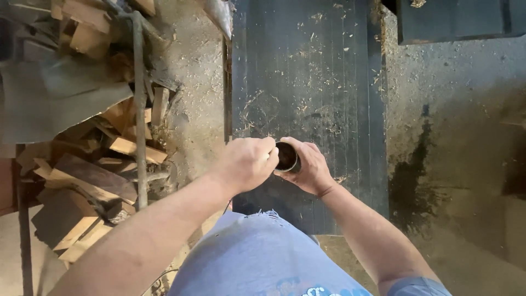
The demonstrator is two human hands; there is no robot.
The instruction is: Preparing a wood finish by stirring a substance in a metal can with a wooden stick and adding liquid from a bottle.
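Note:
A small round metal tin with a dark inside sits in my right hand, which wraps around it from the right. My left hand is closed in a loose fist with its fingertips at the tin's left rim; what they pinch is hidden. Both hands hover above the near end of a dark, ribbed metal table dusted with wood shavings.
A pile of wood offcuts and a metal pipe lie on the floor to the left. The concrete floor on the right has sawdust and a dark stain. A dark block stands at the top right.

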